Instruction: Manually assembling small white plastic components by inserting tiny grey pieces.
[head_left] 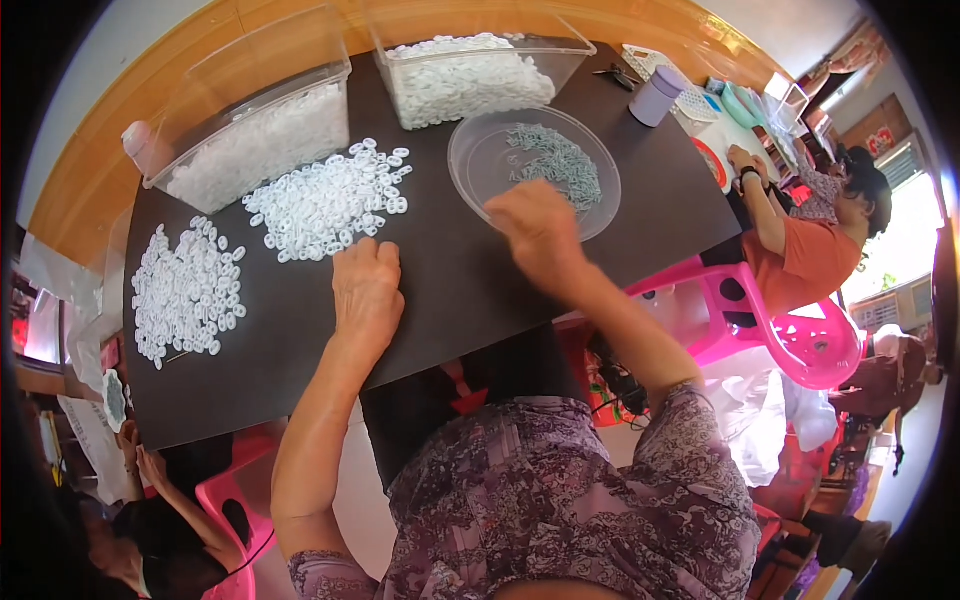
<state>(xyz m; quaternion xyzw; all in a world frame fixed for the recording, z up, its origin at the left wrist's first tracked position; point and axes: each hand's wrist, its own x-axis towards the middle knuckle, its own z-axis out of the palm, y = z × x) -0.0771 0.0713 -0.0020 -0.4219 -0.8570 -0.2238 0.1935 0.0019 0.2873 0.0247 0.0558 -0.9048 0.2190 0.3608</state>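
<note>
On the dark table [440,300], my left hand [368,290] rests with its fingers curled under. It lies just below a heap of small white oval plastic pieces with holes [325,205]. What its fingers hold, if anything, is hidden. My right hand [540,225], slightly blurred, is closed over the near edge of a round clear plastic tray [478,165]. Small grey-green slender pieces [565,165] lie in the tray, just beyond the fingers. Anything inside this hand cannot be made out. Another heap of white pieces [188,290] spreads at the far left.
Two clear plastic bins [340,110] [395,90] with white pieces stand along the back. A lilac jar [657,97] and dark pliers-like tool [617,76] are at back right. Pink chairs [735,300] and a person in orange [800,255] are right; another person [165,540] sits lower left.
</note>
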